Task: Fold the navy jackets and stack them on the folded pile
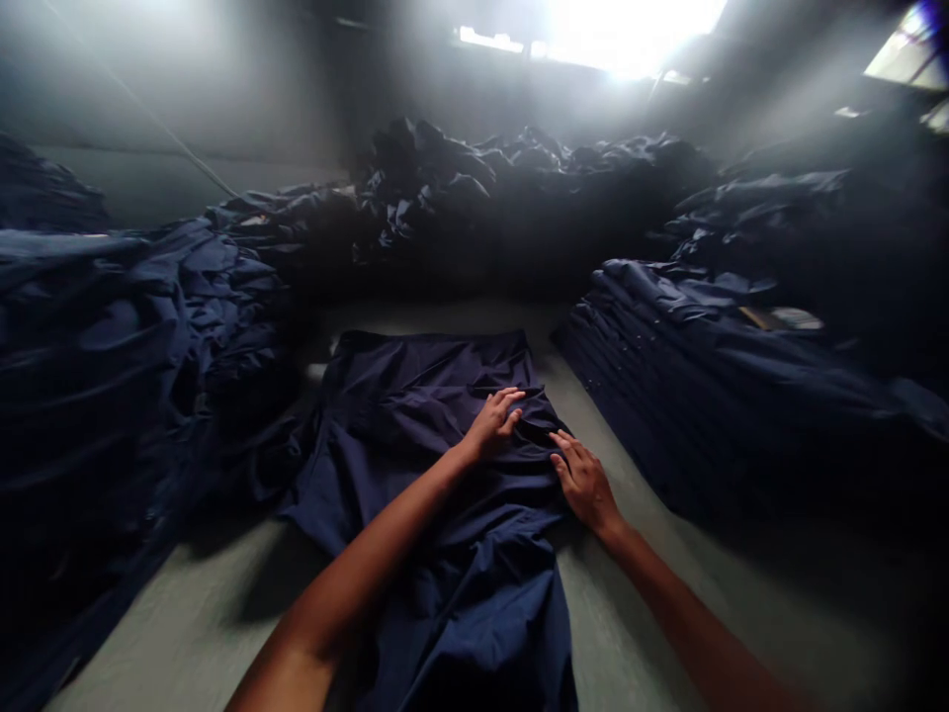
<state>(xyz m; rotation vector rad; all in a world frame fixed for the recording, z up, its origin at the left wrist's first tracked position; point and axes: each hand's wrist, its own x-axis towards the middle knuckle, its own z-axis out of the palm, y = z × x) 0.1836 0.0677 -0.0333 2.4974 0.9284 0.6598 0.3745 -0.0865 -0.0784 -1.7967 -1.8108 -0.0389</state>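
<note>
A dark navy garment (415, 425) lies spread and wrinkled on the pale table surface (178, 613), its lower part running toward me. My left hand (495, 423) rests on the cloth right of its middle, fingers apart and pointing up and to the right. At the garment's right edge is my right hand (584, 480), with its fingers extended over the fabric and the thumb apart. Between the two hands the cloth forms dark folds. Neither hand is closed round the fabric.
Tall stacks of navy cloth (96, 396) stand at the left. A neat layered stack (689, 386) on the right carries a small pale round item (797, 318). Behind the garment rises a heap of crumpled dark fabric (519, 188).
</note>
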